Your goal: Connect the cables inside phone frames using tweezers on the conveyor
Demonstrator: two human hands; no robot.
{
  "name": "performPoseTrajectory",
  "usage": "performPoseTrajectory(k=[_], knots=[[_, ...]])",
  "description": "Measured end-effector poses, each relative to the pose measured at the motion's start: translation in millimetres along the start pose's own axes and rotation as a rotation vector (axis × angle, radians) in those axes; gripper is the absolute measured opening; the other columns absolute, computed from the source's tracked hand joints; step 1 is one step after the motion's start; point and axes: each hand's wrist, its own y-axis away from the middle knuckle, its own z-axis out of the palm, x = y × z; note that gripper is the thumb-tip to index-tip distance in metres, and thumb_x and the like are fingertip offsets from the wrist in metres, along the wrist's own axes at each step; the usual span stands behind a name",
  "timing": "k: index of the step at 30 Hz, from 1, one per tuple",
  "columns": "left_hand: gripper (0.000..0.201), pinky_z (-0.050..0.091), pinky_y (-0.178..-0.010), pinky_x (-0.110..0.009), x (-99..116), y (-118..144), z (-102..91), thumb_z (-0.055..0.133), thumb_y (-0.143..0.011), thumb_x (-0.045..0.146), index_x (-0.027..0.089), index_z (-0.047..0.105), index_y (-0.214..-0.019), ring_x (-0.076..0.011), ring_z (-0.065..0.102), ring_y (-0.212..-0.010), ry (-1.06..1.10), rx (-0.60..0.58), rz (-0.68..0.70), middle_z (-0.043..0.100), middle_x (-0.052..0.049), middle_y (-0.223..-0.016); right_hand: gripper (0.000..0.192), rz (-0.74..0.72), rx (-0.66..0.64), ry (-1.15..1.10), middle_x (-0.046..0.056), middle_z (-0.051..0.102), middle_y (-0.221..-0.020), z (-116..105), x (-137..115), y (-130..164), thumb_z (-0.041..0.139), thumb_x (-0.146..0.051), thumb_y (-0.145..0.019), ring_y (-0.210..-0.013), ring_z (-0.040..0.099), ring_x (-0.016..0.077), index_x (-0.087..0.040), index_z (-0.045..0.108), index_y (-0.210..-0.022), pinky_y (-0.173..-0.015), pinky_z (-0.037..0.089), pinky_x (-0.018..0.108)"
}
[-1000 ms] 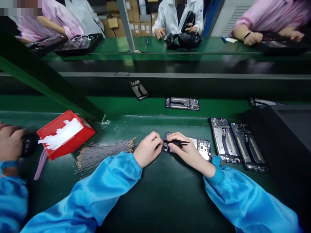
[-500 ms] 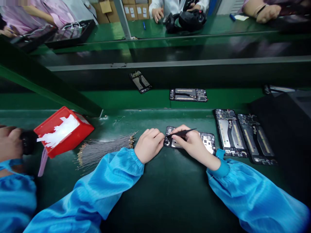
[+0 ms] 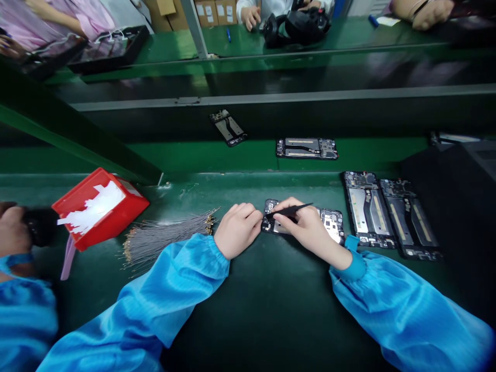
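The right hand point(image 3: 306, 227) gripped tweezers point(image 3: 289, 211) over a phone point(image 3: 329, 223) mid-desk point(image 3: 256, 310); the left hand point(image 3: 236, 230), curled, touched the phone's left end; open room lay nearer; a red bin point(image 3: 98, 209) held white scraps point(image 3: 95, 204).

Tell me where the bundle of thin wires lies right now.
The bundle of thin wires lies on the green bench, left of centre in the head view, between the red bin and the left hand.
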Motion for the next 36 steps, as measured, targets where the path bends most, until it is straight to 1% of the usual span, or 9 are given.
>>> performPoseTrajectory(k=[7,13,16,20,22,24,28,33,36], knots=[[0.019,0.036,-0.065,-0.026,0.9,-2.1,-2.1,0.039,-0.086,0.02,0.016,0.054,-0.075,-0.0148,0.045,-0.07,0.015,-0.014,0.004,0.049,-0.002,-0.072,0.009,-0.259,-0.063,0.137,0.005,0.055,-0.083,4.7,-5.6,3.5,0.043,-0.016,-0.083,-0.078,0.054,0.0176,-0.02,0.05,-0.087,-0.069,0.045,0.032],[0.018,0.037,-0.067,-0.026,-1.7,-0.8,-5.1,0.041,-0.085,0.021,0.016,0.054,-0.074,-0.0144,0.047,-0.071,0.03,-0.029,-0.017,0.051,-0.002,-0.073,0.009,-0.271,-0.082,0.172,0.005,0.054,-0.08,7.8,-10.7,1.1,0.04,-0.016,-0.084,-0.074,0.052,0.017,-0.02,0.048,-0.085,-0.067,0.044,0.032],[0.015,0.036,-0.067,-0.027,-6.1,2.3,-13.4,0.044,-0.084,0.025,0.016,0.055,-0.077,-0.0145,0.048,-0.072,0.039,-0.071,-0.018,0.052,-0.002,-0.075,0.009,-0.245,0.053,0.153,0.004,0.054,-0.081,-8.6,-4.3,8.5,0.042,-0.015,-0.082,-0.076,0.053,0.0163,-0.021,0.048,-0.084,-0.068,0.043,0.03],[0.016,0.035,-0.069,-0.027,-1.0,5.9,-21.3,0.043,-0.082,0.018,0.02,0.057,-0.09,-0.0145,0.048,-0.078,0.11,-0.204,0.186,0.054,-0.002,-0.084,0.008,-0.147,0.366,0.438,0.003,0.05,-0.071,-46.9,18.5,32.4,0.045,-0.013,-0.077,-0.069,0.049,0.0182,-0.021,0.046,-0.074,-0.063,0.039,0.032],[0.018,0.034,-0.069,-0.028,6.9,5.7,-19.8,0.041,-0.084,0.016,0.02,0.056,-0.091,-0.015,0.047,-0.079,0.056,-0.201,0.266,0.053,-0.002,-0.087,0.007,-0.077,0.386,0.547,0.003,0.05,-0.067,-60.4,28.6,44.7,0.044,-0.014,-0.077,-0.062,0.048,0.0173,-0.02,0.045,-0.073,-0.06,0.037,0.032],[0.016,0.032,-0.067,-0.029,15.4,4.0,-16.2,0.039,-0.086,0.016,0.018,0.055,-0.085,-0.0153,0.046,-0.077,-0.053,-0.158,0.313,0.052,-0.003,-0.084,0.007,-0.037,0.347,0.566,0.002,0.049,-0.066,-64.6,32.8,53.5,0.044,-0.016,-0.078,-0.059,0.047,0.0161,-0.02,0.044,-0.072,-0.057,0.036,0.031],[0.018,0.03,-0.066,-0.03,26.0,-0.3,-11.7,0.035,-0.089,0.014,0.017,0.051,-0.081,-0.0149,0.043,-0.073,-0.165,-0.1,0.4,0.05,-0.003,-0.078,0.005,-0.039,0.25,0.413,0.002,0.052,-0.07,-54.5,26.1,58.7,0.045,-0.019,-0.081,-0.061,0.05,0.015,-0.02,0.047,-0.077,-0.057,0.038,0.029],[0.018,0.029,-0.066,-0.03,29.6,-5.2,-10.5,0.034,-0.09,0.015,0.016,0.051,-0.085,-0.0154,0.043,-0.072,-0.187,-0.109,0.427,0.05,-0.003,-0.077,0.008,-0.024,0.166,0.086,0.004,0.055,-0.085,-44.1,19.3,62.5,0.046,-0.024,-0.084,-0.079,0.054,0.0171,-0.021,0.051,-0.089,-0.07,0.043,0.032],[0.019,0.03,-0.066,-0.031,31.9,-9.3,-9.0,0.034,-0.09,0.015,0.017,0.052,-0.085,-0.0154,0.043,-0.071,-0.204,-0.105,0.43,0.051,-0.003,-0.077,0.009,-0.009,0.145,-0.01,0.004,0.056,-0.089,-43.3,20.2,68.7,0.047,-0.024,-0.085,-0.085,0.054,0.0179,-0.022,0.053,-0.091,-0.076,0.044,0.034]])
